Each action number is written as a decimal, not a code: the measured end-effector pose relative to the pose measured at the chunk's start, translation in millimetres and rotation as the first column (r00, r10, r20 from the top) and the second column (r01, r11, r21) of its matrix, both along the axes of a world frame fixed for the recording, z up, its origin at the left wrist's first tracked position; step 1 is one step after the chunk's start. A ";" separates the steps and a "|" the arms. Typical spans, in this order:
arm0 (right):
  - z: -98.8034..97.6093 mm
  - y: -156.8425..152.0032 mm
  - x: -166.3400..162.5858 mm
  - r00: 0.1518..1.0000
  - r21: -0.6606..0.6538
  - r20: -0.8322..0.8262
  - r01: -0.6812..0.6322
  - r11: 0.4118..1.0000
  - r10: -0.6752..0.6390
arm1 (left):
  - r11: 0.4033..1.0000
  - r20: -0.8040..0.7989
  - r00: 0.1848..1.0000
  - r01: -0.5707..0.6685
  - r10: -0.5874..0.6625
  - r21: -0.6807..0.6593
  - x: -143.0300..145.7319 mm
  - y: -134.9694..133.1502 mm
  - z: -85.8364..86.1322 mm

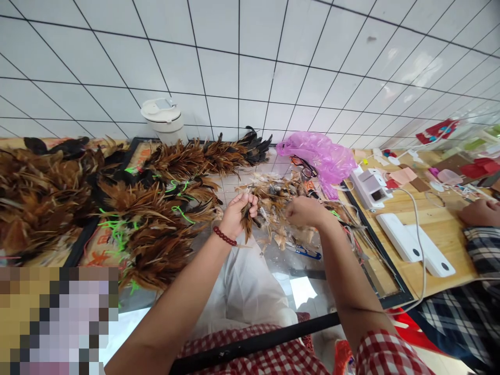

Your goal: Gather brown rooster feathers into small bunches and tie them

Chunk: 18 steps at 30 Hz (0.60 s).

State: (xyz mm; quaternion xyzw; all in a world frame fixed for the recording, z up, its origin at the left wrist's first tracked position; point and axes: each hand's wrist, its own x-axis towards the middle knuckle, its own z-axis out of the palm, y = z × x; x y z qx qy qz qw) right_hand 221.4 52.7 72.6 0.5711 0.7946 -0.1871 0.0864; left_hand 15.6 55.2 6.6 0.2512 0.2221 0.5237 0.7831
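My left hand (236, 212), with a dark red bead bracelet (224, 237) at the wrist, is closed around a small bunch of brown feathers (247, 225) that hangs below the fingers. To its right, my right hand (307, 212) is curled over a loose pile of brown and pale feathers (273, 195). Its fingertips point down and away, so what they pinch, if anything, is hidden. Bundles of long brown feathers (156, 255), tied with bright green string (113, 229), lie to the left of my left hand.
More feather bundles (203, 156) lie by the tiled wall, near a white lidded bin (163, 119). A pink plastic bag (322, 153), glasses (304, 166) and a blue cutter (308, 252) surround the pile. On the right are white power strips (414, 245), a cable and another person's hand (480, 212).
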 end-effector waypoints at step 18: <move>12.5 1.9 1.8 0.988 0.196 -0.020 0.155 0.968 -0.154 | 0.999 -0.026 0.999 -0.035 0.034 -0.035 0.5 1.5 0.6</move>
